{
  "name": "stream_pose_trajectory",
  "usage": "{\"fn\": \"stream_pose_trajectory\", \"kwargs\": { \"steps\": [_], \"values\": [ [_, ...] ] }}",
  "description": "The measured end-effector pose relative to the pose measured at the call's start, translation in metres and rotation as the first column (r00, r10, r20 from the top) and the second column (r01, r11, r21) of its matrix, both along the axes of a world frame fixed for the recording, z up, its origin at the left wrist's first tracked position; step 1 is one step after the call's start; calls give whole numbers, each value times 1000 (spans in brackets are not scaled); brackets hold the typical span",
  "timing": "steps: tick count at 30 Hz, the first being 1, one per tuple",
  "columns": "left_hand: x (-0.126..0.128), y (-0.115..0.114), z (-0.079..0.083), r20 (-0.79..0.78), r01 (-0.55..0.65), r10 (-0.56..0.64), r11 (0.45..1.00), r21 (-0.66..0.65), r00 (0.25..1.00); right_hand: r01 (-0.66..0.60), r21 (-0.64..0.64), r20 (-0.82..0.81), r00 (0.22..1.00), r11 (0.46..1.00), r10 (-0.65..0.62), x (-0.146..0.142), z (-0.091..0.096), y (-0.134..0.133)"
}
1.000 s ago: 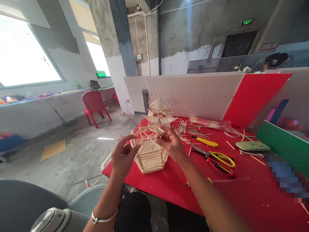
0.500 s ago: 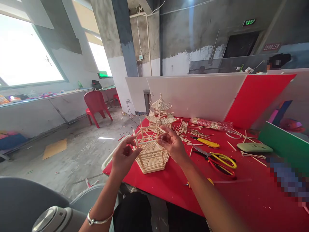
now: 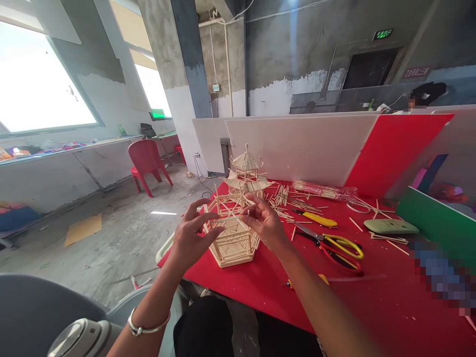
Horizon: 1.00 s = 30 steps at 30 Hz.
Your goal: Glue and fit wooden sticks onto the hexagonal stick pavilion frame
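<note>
A six-sided frame of thin wooden sticks [image 3: 235,258], with a slatted floor and low railings, stands near the front edge of the red table. At its left side is my left hand [image 3: 191,235], thumb and fingers spread apart with nothing visible between them. My right hand [image 3: 265,222] is over the frame's right side, fingertips pinched on a small wooden stick [image 3: 249,212] whose pale end shows. Most of that stick is hidden by the fingers. Behind the frame rises a tiered stick pavilion [image 3: 247,161] with a pointed roof, its lower part partly covered.
On the red table [image 3: 372,312] to the right lie loose sticks [image 3: 282,196], a bagged stick bundle [image 3: 323,190], a yellow utility knife [image 3: 320,218], scissors [image 3: 334,245] and a green case [image 3: 390,226]. White boards [image 3: 297,148] stand behind. A grey bin [image 3: 143,307] is at lower left.
My left hand has opened wider, its fingers lifting and spreading from the frame's left side. My right hand keeps its pinch in nearly the same spot.
</note>
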State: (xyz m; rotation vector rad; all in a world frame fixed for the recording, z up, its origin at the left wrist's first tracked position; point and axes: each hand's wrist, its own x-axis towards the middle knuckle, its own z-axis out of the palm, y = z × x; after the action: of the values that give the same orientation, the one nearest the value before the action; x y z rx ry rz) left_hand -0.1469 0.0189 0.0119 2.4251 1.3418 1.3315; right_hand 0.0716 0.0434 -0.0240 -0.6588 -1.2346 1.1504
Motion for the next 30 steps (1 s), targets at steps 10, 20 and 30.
{"fn": "stream_pose_trajectory", "kwargs": {
  "steps": [10, 20, 30],
  "values": [
    [6, 0, 6, -220, -111, 173, 957, 266, 960, 26, 29, 45, 999, 999, -27, 0, 0, 0],
    [4, 3, 5, -243, -93, 160, 959, 266, 957, 38, 23, 47, 998, 999, -39, -1, 4, -1],
    [6, 3, 9, -255, -82, 152, 960, 266, 955, 38, 32, 66, 997, 999, -40, -1, 5, -3]
  ]
}}
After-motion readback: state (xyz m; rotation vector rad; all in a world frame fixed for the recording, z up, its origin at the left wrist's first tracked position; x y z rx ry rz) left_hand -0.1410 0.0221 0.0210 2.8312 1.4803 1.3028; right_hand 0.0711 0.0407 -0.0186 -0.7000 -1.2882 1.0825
